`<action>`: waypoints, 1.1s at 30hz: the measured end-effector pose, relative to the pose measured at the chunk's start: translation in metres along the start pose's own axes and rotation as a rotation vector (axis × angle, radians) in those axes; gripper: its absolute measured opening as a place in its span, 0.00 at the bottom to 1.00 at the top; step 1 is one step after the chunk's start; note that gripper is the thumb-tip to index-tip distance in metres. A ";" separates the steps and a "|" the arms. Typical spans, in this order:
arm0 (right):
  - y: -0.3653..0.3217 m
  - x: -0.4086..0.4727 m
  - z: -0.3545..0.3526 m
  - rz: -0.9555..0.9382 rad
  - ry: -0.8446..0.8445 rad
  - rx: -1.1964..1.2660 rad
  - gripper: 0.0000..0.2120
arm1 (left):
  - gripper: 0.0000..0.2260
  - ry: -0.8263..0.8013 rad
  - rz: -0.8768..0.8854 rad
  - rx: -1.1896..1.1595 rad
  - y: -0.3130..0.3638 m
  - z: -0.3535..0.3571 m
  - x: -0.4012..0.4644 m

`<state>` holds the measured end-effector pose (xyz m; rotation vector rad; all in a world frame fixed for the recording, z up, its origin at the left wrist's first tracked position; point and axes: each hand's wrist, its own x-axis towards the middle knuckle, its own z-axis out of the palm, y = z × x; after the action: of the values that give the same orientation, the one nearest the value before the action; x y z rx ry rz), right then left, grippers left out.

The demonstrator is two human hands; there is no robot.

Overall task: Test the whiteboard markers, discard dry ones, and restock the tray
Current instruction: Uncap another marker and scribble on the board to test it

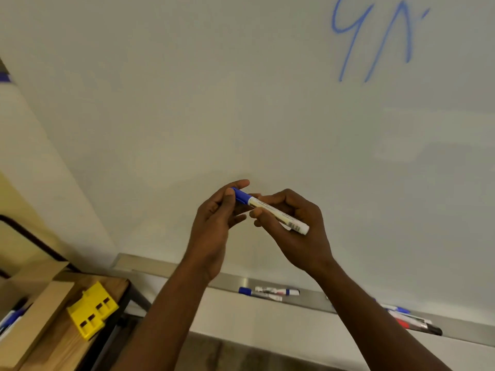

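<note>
Before the whiteboard (241, 103), our right hand (297, 228) grips the blue marker (270, 210) barrel; our left hand (214, 226) pinches its cap, long axis slanting up-left toward the left fingers.

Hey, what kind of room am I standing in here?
Probably a classroom or meeting room: a wall-mounted whiteboard with blue scribbles, and a metal marker tray below it holding several markers.
</note>
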<state>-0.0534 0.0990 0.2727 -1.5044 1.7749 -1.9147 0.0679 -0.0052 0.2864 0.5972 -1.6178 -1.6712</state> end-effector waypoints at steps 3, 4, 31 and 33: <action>0.018 -0.001 0.014 0.230 0.024 0.139 0.12 | 0.13 0.061 -0.076 -0.011 -0.027 -0.027 0.003; 0.025 -0.002 0.017 0.308 0.037 0.201 0.12 | 0.12 0.078 -0.106 -0.020 -0.037 -0.034 0.005; 0.248 -0.104 0.093 0.814 -0.315 -0.690 0.10 | 0.08 0.507 -0.688 0.160 -0.307 -0.142 0.067; 0.251 -0.104 0.093 0.792 -0.360 -0.756 0.11 | 0.09 0.492 -0.688 0.248 -0.317 -0.140 0.069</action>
<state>-0.0625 0.0291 -0.0055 -0.9121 2.4845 -0.5911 0.0737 -0.1640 -0.0289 1.6942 -1.3262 -1.5837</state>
